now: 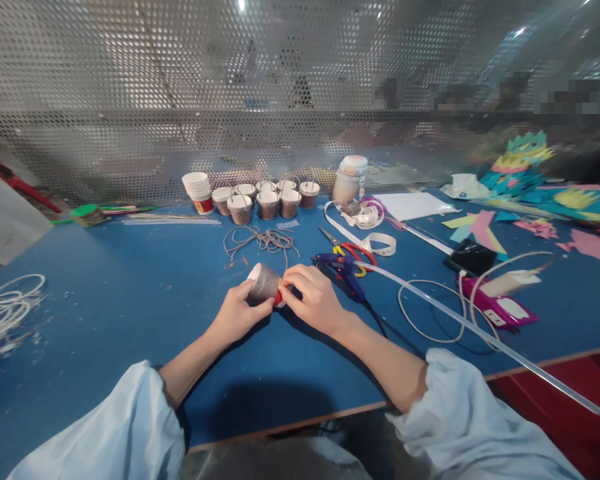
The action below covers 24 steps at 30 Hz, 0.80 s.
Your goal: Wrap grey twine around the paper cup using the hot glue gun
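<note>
Cup lies tipped in the grip of the left hand; the right hand bends in, pinching the cup's red end.

i count two hands, my left hand and my right hand, with one wrapped cup held. on the desk are eight more wrapped cups and one stack of paper cups, whose number i can't make out. i also count one loose tangle of cord, one glue gun, one long clear stick, one lidded jar, one white sheet, one magenta device and one coil of white cord.
</note>
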Motion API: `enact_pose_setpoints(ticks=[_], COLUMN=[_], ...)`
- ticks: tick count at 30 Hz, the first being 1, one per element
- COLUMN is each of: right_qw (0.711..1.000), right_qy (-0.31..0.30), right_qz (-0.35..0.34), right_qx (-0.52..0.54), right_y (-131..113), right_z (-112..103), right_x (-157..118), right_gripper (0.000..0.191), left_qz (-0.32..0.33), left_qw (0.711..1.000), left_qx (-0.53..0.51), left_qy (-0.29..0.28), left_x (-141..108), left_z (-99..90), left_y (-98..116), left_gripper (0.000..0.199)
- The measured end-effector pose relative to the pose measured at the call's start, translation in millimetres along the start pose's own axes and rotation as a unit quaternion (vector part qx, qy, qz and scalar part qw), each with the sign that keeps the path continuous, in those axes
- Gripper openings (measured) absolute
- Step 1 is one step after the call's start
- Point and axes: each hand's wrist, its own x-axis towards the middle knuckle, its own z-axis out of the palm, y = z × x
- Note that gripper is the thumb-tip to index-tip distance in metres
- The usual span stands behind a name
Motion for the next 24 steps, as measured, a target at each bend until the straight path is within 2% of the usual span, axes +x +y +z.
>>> enact_pose_setpoints(ticks=[4, 9, 17, 21, 24], right_qw=[1.0, 1.0, 0.995, 0.99, 0.989], right_qy=[0.008, 0.005, -0.056, -0.103, -0.134], right_qz=[0.004, -0.015, -0.067, -0.083, -0.053], right_qx=[0.008, 0.009, -0.043, -0.038, -0.024], right_y=[0.8, -3.2, -19.2, -32.0, -38.6], right_z=[-0.9, -7.0, -20.4, -39.3, -65.3], right_x=[0.4, 2.0, 3.0, -7.6, -24.8], right_gripper=[0.016, 0.017, 0.02, 0.021, 0.018], left_qz=[0.003, -0.028, -0.075, -0.088, -0.107], left_qw=[1.0, 0.997, 0.976, 0.956, 0.946], left_qx=[-0.01, -0.057, -0.19, -0.269, -0.296], left_qy=[0.022, 0.047, 0.077, 0.073, 0.081], left_x=[0.7, 2.6, 5.9, 9.0, 11.6], left_z=[0.5, -0.2, -2.5, -0.8, 0.7], left_y=[0.3, 3.4, 2.0, -4.8, -9.2], left_gripper=[0.021, 0.027, 0.022, 0.027, 0.028])
